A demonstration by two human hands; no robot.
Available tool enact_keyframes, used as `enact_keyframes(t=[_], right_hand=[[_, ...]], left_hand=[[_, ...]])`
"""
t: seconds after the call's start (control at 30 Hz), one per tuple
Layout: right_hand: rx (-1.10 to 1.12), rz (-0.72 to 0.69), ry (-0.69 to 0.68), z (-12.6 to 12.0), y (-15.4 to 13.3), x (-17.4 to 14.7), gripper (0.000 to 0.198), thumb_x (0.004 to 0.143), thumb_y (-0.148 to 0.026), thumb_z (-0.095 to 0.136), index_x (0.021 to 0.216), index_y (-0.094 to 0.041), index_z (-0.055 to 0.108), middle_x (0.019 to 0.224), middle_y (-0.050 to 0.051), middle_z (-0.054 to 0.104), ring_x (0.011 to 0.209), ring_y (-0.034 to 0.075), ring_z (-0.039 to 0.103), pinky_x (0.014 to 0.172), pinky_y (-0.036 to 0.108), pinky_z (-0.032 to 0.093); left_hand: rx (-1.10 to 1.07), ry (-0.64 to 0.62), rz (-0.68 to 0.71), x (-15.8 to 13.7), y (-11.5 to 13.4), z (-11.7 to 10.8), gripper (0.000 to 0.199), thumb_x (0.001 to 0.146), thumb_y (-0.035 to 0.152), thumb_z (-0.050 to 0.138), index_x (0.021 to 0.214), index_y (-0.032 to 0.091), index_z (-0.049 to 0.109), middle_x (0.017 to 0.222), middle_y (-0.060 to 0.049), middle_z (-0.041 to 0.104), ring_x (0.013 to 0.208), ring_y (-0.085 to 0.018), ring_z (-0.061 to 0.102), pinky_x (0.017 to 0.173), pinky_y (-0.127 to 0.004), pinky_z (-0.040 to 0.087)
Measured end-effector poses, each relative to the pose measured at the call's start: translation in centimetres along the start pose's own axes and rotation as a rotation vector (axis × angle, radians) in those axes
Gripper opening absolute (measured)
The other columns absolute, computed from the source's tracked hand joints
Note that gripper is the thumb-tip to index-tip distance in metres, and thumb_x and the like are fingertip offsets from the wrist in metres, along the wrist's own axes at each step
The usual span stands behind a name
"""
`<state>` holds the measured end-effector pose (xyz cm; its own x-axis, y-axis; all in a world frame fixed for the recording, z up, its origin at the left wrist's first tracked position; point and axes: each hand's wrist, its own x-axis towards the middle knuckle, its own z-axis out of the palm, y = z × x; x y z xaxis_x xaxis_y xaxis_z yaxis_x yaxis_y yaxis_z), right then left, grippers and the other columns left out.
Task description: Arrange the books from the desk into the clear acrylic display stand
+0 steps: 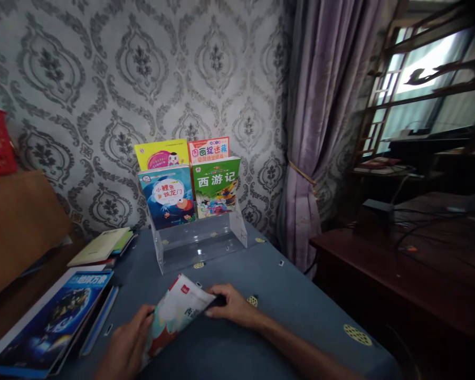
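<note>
Grey damask-patterned wallpaper [217,63] backs a blue-grey tabletop [301,301] with yellow pineapple prints. Landmark: transparent stepped acrylic rack [240,232], near the wall; four upright books [168,198] with yellow, blue, pink and green covers fill its back tiers. Before the rack, apart from it: thin white paperback with red and teal artwork [180,311], tilted. Left hand [129,340] grips its left edge; right hand [233,306] pinches its right edge. Narrow tabletop strip separates paperback and rack; wider stretch right of the rack, reaching a slanting edge. Left of the rack, stacked books [59,322] limit room.
</note>
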<state>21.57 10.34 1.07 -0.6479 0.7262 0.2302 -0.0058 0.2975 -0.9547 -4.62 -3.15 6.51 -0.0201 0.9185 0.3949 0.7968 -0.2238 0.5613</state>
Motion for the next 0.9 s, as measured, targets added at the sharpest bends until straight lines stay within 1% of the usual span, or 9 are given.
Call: enact_keyframes(t=[0.1,0.2,0.33,0.4,0.47,0.57,0.7,0.8,0.9], right_hand=[[0.274,0.102,0.070,0.8,0.5,0.8,0.047,0.053,-0.051,0.092,0.079,-0.018,0.071,0.072,-0.004,0.067,0.072,0.016,0.062,0.073,0.029,0.049],[0.516,0.122,0.120,1.7,0.4,1.3,0.053,0.046,-0.042,0.096,0.086,-0.018,0.071,0.075,-0.004,0.068,0.069,0.012,0.059,0.062,0.022,0.045],[0.652,0.109,-0.048,3.2,0.0,1.4,0.056,0.054,-0.046,0.093,0.098,-0.017,0.074,0.091,0.004,0.074,0.073,0.013,0.064,0.057,0.020,0.047],[0.667,0.101,-0.162,3.5,-0.1,1.3,0.055,0.060,-0.050,0.090,0.099,-0.015,0.075,0.093,0.006,0.074,0.072,0.014,0.066,0.060,0.022,0.050],[0.645,0.081,-0.206,3.3,-0.1,1.3,0.055,0.065,-0.054,0.086,0.101,-0.014,0.076,0.091,0.008,0.074,0.072,0.014,0.067,0.060,0.023,0.051],[0.528,0.020,-0.144,1.5,-0.1,1.6,0.053,0.071,-0.057,0.081,0.101,-0.014,0.077,0.086,0.007,0.074,0.071,0.015,0.067,0.057,0.022,0.050],[0.358,-0.051,-0.058,-2.7,-1.0,2.3,0.050,0.075,-0.060,0.077,0.097,-0.016,0.077,0.080,0.004,0.073,0.067,0.014,0.064,0.057,0.023,0.050],[0.202,-0.119,-0.006,-6.1,-2.5,3.0,0.045,0.079,-0.059,0.074,0.095,-0.017,0.077,0.079,0.003,0.073,0.067,0.013,0.063,0.060,0.024,0.051],[0.081,-0.182,-0.008,-9.4,-4.6,3.7,0.048,0.082,-0.060,0.070,0.104,-0.017,0.075,0.090,0.005,0.074,0.069,0.014,0.063,0.062,0.026,0.053]], left_hand=[[0.041,0.057,0.052,0.4,-0.9,-1.7,0.039,0.095,0.053,0.038,0.107,0.035,0.071,0.093,-0.002,0.077,0.089,-0.026,0.072,0.073,-0.033,0.061],[0.018,0.125,0.041,1.1,-1.4,-2.9,0.040,0.092,0.057,0.042,0.107,0.035,0.072,0.097,-0.002,0.077,0.096,-0.027,0.071,0.077,-0.034,0.061],[-0.149,0.262,-0.128,2.7,-0.3,-3.1,0.047,0.086,0.067,0.051,0.102,0.029,0.073,0.092,-0.002,0.076,0.096,-0.027,0.070,0.078,-0.032,0.061],[-0.285,0.243,-0.233,3.9,0.8,-2.8,0.053,0.080,0.071,0.056,0.101,0.025,0.072,0.089,-0.003,0.076,0.091,-0.026,0.070,0.076,-0.031,0.061],[-0.427,0.203,-0.307,5.1,1.8,-2.1,0.061,0.077,0.076,0.057,0.099,0.022,0.071,0.087,-0.004,0.075,0.083,-0.025,0.070,0.070,-0.030,0.061],[-0.538,0.207,-0.313,6.9,3.2,-0.6,0.062,0.076,0.078,0.056,0.095,0.020,0.069,0.084,-0.004,0.074,0.076,-0.024,0.069,0.065,-0.029,0.059],[-0.462,0.248,-0.166,9.1,4.6,1.0,0.048,0.087,0.067,0.052,0.093,0.021,0.066,0.086,-0.003,0.073,0.076,-0.020,0.066,0.066,-0.026,0.055],[-0.372,0.170,-0.041,11.2,5.3,1.2,0.041,0.090,0.061,0.050,0.090,0.022,0.064,0.083,-0.002,0.071,0.073,-0.019,0.063,0.065,-0.025,0.052],[-0.295,0.117,0.042,13.8,6.3,0.7,0.037,0.092,0.056,0.047,0.085,0.022,0.061,0.078,-0.001,0.067,0.071,-0.018,0.061,0.064,-0.025,0.050]])
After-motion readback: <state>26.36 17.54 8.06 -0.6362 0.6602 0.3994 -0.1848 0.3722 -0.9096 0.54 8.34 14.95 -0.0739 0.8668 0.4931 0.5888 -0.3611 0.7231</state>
